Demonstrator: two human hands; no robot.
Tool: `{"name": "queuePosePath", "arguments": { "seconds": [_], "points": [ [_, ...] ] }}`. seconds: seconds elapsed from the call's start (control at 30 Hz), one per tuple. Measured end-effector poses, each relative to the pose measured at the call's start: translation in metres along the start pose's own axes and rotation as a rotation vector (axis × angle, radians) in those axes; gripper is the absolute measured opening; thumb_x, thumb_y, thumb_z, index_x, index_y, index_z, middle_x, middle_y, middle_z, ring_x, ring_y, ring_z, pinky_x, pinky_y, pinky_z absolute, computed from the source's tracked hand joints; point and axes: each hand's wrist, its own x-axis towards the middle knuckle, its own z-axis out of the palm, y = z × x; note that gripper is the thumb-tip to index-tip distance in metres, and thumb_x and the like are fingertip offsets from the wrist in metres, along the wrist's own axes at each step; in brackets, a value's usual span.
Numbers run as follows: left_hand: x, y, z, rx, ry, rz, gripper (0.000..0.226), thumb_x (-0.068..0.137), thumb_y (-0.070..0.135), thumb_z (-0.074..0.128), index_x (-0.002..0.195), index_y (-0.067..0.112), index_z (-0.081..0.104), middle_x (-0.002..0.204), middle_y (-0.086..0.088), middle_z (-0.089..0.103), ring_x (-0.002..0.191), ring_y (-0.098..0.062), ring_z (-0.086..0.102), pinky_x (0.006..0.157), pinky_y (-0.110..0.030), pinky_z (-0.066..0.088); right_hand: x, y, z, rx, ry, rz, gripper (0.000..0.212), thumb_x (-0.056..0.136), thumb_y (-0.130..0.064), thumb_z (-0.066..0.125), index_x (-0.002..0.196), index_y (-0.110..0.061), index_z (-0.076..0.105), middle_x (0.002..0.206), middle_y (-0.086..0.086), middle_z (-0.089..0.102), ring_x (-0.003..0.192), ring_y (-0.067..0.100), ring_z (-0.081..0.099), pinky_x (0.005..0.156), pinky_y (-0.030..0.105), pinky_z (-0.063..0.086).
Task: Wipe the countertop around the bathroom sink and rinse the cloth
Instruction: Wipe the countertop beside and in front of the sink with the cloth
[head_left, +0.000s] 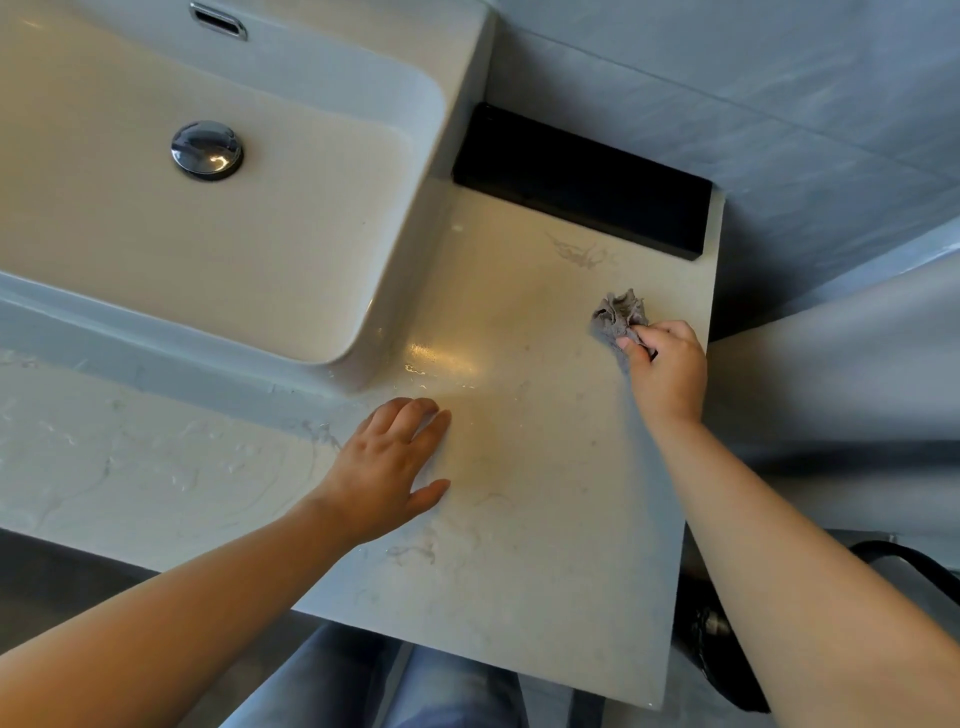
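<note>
Pale marbled surface (545, 467), wet streaks at front left. White sink (457, 104) sits on it at left. Black box (582, 182) at back right, against the wall, just beside the sink. Grey cloth (615, 314) lies bunched near the right edge. Of the hands, left hand (387, 467) lies flat near the sink corner.

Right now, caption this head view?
Right hand grips crumpled grey cloth on pale stone countertop; left hand rests flat beside white rectangular sink.

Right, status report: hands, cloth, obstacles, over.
Right hand grips grey cloth on countertop near its right edge. Left hand flat on countertop by sink. Black box behind, apart from cloth.
</note>
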Motion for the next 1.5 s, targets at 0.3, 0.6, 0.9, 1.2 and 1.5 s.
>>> {"name": "queuePosePath", "arguments": {
  "seconds": [0.3,0.6,0.9,1.2,1.5],
  "points": [
    [-0.001,0.001,0.0,-0.007,-0.013,-0.005,0.072,0.082,0.06,0.041,0.133,0.01,0.052,0.127,-0.009,0.054,0.116,-0.029,0.047,0.095,-0.041,0.046,-0.073,-0.011,0.02,0.058,0.043,-0.021,0.019,0.082,-0.017,0.07,0.096,-0.005,0.072,0.094,0.007,0.059,0.087,0.025,0.056,0.069,0.03,0.046],
    [-0.004,0.003,0.002,0.012,-0.034,-0.009,0.08,0.079,0.065,0.043,0.136,0.009,0.047,0.131,-0.011,0.05,0.119,-0.031,0.043,0.097,-0.044,0.043,-0.11,-0.026,-0.004,0.169,-0.097,-0.011,0.01,0.081,-0.01,0.071,0.086,-0.002,0.072,0.086,0.001,0.056,0.075,0.015,0.054,0.064,0.005,0.035],
    [-0.002,0.006,0.001,0.017,-0.051,-0.036,0.09,0.072,0.074,0.044,0.136,0.01,0.046,0.131,-0.01,0.049,0.119,-0.031,0.042,0.098,-0.046,0.042,-0.036,0.017,-0.051,0.04,0.092,0.055,0.019,0.086,-0.016,0.067,0.096,-0.001,0.071,0.095,0.008,0.057,0.08,0.017,0.054,0.065,0.012,0.036],
    [-0.003,0.032,0.001,0.057,-0.045,-0.063,0.091,0.076,0.072,0.04,0.133,0.002,0.048,0.131,-0.014,0.049,0.12,-0.032,0.041,0.104,-0.045,0.037,-0.05,0.036,-0.018,0.059,0.099,0.125,0.02,0.085,-0.014,0.067,0.1,0.0,0.071,0.098,0.013,0.059,0.089,0.026,0.057,0.074,0.023,0.039],
    [-0.011,0.061,0.01,0.025,-0.035,0.044,0.076,0.082,0.062,0.041,0.13,0.005,0.054,0.129,-0.012,0.055,0.119,-0.029,0.044,0.101,-0.044,0.04,-0.12,0.016,-0.007,0.086,0.094,0.059,0.016,0.082,-0.016,0.071,0.094,-0.007,0.073,0.092,0.004,0.061,0.082,0.019,0.056,0.065,0.018,0.036]
  ]
}}
